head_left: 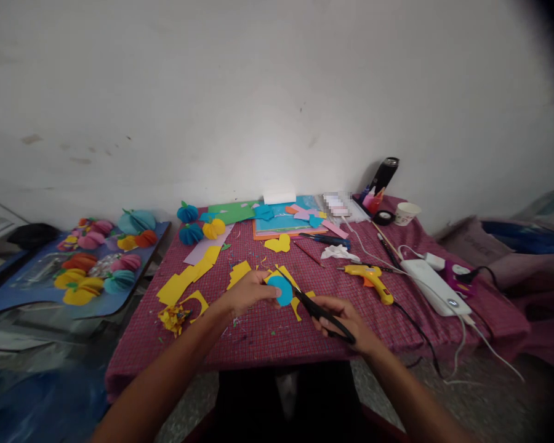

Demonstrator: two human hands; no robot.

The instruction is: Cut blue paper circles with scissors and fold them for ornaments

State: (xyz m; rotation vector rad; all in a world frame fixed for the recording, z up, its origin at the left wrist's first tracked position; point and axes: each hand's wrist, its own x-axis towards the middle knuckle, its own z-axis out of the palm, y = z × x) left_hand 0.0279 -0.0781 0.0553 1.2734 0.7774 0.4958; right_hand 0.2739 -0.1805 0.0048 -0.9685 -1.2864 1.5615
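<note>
Pinched between the fingers of my left hand [250,293] is a round blue paper piece [284,291]. My right hand [339,320] grips a pair of black-handled scissors [325,312], whose blades lie at the right edge of the blue paper. Whether the blades are cutting into it I cannot tell. Beneath and around both hands lie yellow paper scraps [239,272], some with curved cut edges. A crumpled yellow bundle [174,319] rests left of my left forearm. Beyond the hands sits a yellow paper piece with rounded lobes [277,243].
A yellow glue gun [372,280] and white power strip [431,288] with cables lie at right. A paper cup [407,213] and black bottle [385,175] stand behind. Blue and yellow paper pumpkins [213,228] are at back left; more cover a blue side table [154,258].
</note>
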